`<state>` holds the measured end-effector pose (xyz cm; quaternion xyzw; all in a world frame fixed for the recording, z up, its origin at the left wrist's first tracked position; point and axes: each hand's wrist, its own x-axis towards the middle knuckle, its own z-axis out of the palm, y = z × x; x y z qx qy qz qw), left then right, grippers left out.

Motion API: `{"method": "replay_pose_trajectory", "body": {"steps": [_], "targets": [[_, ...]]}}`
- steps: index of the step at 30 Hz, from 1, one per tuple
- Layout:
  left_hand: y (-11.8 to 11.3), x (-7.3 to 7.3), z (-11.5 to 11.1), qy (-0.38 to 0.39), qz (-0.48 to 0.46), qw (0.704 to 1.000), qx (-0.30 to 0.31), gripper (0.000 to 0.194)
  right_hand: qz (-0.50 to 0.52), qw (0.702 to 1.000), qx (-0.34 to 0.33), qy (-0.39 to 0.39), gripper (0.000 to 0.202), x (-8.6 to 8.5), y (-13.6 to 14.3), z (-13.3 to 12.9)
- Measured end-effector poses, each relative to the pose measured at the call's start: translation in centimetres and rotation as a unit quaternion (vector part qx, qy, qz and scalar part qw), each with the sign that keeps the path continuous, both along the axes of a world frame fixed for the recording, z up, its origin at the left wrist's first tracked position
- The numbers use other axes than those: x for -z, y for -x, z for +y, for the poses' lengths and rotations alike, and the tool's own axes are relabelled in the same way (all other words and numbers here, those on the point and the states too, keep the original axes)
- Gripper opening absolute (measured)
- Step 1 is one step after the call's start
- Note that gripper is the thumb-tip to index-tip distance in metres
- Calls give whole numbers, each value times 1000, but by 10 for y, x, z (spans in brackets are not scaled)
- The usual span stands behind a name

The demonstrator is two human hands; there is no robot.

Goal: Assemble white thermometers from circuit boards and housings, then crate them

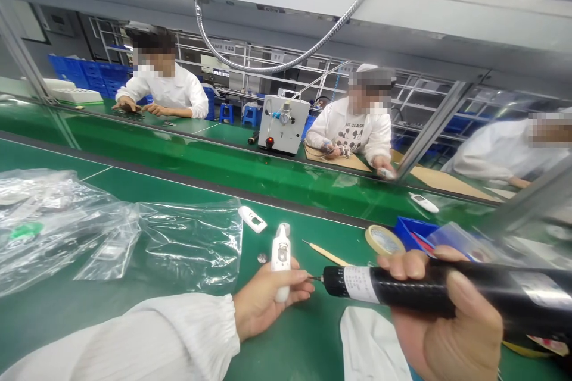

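Note:
My left hand (272,294) is closed around the lower part of a white handheld device (281,253), shaped like an ear thermometer and held roughly upright. Wrapped in my right hand (442,315) is a black electric screwdriver (402,287), lying almost level. Its thin bit (316,278) points left and ends close to my left fingertips; whether they touch I cannot tell. A white cover with a window (252,219) lies just beyond the device. Beside my left hand rests a small round metallic disc (262,258).
Clear plastic bags (187,238) spread over the left. A pointed wooden-handled tool (328,253), a tape roll (384,240) and a blue bin (415,235) lie to the right, white cloth (373,345) in front. Co-workers sit across the green conveyor belt (214,166), which carries another white device (423,202).

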<state>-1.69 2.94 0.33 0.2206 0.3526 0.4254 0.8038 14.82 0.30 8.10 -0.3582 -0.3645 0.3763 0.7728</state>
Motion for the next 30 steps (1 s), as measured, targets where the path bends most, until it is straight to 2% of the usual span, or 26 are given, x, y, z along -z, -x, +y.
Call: {"method": "replay_pose_trajectory", "body": {"steps": [17, 20, 24, 30], "targets": [[-1, -2, -1, 10, 10, 999, 32, 22, 17, 1000, -6, 11, 26, -3, -1, -4], [-2, -1, -1, 3, 3, 999, 32, 32, 16, 1000, -15, -6, 26, -4, -1, -6], [-3, 3, 0, 12, -36, 996, 76, 53, -4, 999, -23, -44, 25, -4, 3, -9], [-7, 6, -2, 23, -64, 991, 115, 54, -40, 996, -39, -74, 25, 0, 11, -12]]}}
